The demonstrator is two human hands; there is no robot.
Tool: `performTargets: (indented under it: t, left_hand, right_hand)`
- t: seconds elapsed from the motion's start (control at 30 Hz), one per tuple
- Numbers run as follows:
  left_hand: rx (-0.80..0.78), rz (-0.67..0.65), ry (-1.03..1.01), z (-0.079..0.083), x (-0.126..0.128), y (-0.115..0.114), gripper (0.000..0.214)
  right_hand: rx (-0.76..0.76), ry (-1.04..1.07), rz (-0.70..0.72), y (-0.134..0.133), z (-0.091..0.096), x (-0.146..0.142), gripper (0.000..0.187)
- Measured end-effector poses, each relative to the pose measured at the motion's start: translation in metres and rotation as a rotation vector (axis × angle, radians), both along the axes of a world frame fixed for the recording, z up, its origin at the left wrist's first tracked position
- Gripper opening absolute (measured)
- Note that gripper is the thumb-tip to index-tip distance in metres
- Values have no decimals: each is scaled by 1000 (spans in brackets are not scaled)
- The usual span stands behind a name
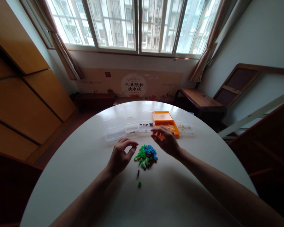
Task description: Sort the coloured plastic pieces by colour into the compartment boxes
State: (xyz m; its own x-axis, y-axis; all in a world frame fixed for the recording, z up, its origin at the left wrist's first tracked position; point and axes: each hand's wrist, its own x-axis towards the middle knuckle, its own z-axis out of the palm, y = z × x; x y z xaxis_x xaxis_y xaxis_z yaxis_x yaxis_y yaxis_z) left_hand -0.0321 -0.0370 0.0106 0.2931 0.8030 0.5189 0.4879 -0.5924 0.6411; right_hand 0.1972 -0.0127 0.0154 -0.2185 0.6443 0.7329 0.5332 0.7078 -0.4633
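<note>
A mixed pile of small toy building bricks (146, 156) in green, blue and dark brown lies on the white table. My left hand (121, 156) hovers at the pile's left side, fingers curved, with a gap between thumb and forefinger. Beyond the pile, my right hand (167, 141) reaches over the front of an orange box (176, 130) with its lid raised. Its fingers are bent together; anything between the tips is too small to make out. Near those fingertips, a clear box (144, 129) holds several dark bricks. One brown brick (138, 173) and one green brick (139, 184) lie apart, nearer me.
Two more clear boxes, a larger one (115, 135) and a smaller one (132, 127), stand at the left. At the right, another clear box (189, 128) holds several yellow pieces. The round table (198, 201) has a curved far edge, with a wooden stool (201, 97) beyond it.
</note>
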Motion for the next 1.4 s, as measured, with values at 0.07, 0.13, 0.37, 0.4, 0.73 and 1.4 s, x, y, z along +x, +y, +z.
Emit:
performTargets:
  t: [0.07, 0.13, 0.37, 0.4, 0.73, 1.4]
  left_hand:
    - [-1, 47, -4, -2, -1, 2, 11]
    - [2, 58, 3, -4, -1, 3, 11]
    - [67, 25, 54, -4, 0, -3, 10]
    - [75, 24, 62, -4, 0, -4, 10]
    - [21, -205, 184, 14, -10, -8, 11]
    - [-37, -372, 495, 24, -9, -17, 7]
  right_hand:
    - [72, -117, 208, -29, 0, -7, 16]
    - [146, -260, 352, -53, -2, -16, 22]
    - [351, -708, 493, -69, -17, -35, 13]
    - [359, -722, 482, -68, -20, -35, 14]
    - [281, -629, 275, -57, -31, -17, 15]
    - [94, -294, 216, -59, -27, -14, 12]
